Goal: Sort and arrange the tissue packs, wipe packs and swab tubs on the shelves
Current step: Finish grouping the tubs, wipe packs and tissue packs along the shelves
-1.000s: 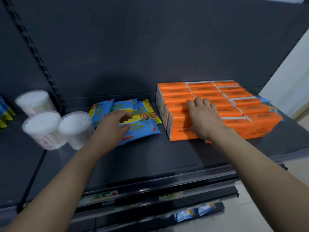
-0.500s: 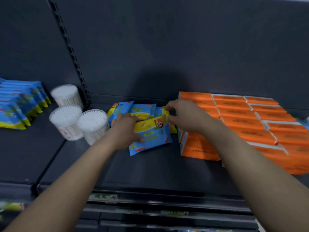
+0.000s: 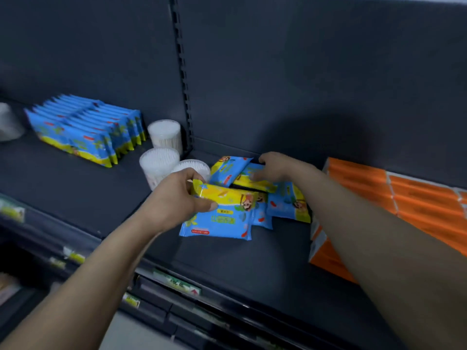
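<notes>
On the shelf (image 3: pixel 227 261), between orange tissue packs (image 3: pixel 417 198) and swab tubs (image 3: pixel 159 162), loose wipe packs (image 3: pixel 285 203) are being gathered: left hand (image 3: pixel 174 200) pinches the front pack (image 3: pixel 219 218), right hand (image 3: pixel 278 165) grips a rear pack (image 3: pixel 250 178); next, likely, carrying them to the wipe row (image 3: pixel 86 130).

Left hand (image 3: pixel 174 202) grips the front wipe pack (image 3: pixel 221 218) while right hand (image 3: pixel 279 168) grips a rear wipe pack (image 3: pixel 259 184).

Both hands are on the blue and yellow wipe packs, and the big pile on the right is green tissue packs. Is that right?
Not quite. The tissue packs on the right are orange, not green, as the head view shows. The rest holds: the left hand and the right hand are both on the blue and yellow wipe packs.
</notes>
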A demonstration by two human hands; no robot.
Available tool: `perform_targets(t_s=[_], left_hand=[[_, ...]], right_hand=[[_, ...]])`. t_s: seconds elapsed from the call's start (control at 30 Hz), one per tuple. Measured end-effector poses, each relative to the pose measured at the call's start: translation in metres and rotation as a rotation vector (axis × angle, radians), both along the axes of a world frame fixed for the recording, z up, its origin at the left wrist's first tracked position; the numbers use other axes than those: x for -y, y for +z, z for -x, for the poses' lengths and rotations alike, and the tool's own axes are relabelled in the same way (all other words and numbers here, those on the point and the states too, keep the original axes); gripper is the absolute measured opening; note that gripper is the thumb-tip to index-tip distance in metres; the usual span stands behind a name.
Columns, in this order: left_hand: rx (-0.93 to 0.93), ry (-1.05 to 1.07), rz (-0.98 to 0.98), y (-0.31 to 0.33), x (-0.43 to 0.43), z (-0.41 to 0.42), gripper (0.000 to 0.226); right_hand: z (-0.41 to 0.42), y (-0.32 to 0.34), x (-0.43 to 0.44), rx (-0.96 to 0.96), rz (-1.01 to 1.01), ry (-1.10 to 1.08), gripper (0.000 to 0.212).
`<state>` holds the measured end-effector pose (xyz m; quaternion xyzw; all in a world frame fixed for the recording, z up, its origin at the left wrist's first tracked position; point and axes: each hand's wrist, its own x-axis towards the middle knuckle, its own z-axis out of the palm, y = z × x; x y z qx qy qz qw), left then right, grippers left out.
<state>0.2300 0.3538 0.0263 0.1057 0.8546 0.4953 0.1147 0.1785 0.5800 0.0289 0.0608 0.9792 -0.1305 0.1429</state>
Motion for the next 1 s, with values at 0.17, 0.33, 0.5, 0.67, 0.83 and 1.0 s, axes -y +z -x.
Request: perform_targets(t_s=[0.17, 0.33, 0.5, 0.67, 0.83, 1.0], left_hand=[[0.176, 0.083, -0.321, 0.001, 0.01, -0.009, 0.018], [0.269, 0.093, -0.429, -0.004, 0.014, -0.01, 0.017], [0.335, -0.009, -0.523, -0.004, 0.008, -0.007, 0.015], [0.334, -0.127, -0.484, 0.003, 0.024, 0.003, 0.022], [0.291, -0.225, -0.546, 0.017, 0.088, 0.016, 0.044], [0.275, -0.136, -0.65, 0.021, 0.179, 0.041, 0.041]], right_hand=[[0.011, -0.014, 0.002, 0.134, -0.121, -0.004, 0.082], [0.014, -0.002, 0.0, 0.072, 0.006, -0.145, 0.067], [-0.002, 0.027, -0.005, 0.017, -0.043, -0.289, 0.044], [-0.025, 0.063, 0.013, -0.195, -0.045, -0.383, 0.025], [-0.038, 0.093, 0.083, -0.392, 0.322, -0.388, 0.026], [-0.018, 0.088, 0.175, -0.406, 0.838, -0.37, 0.022]])
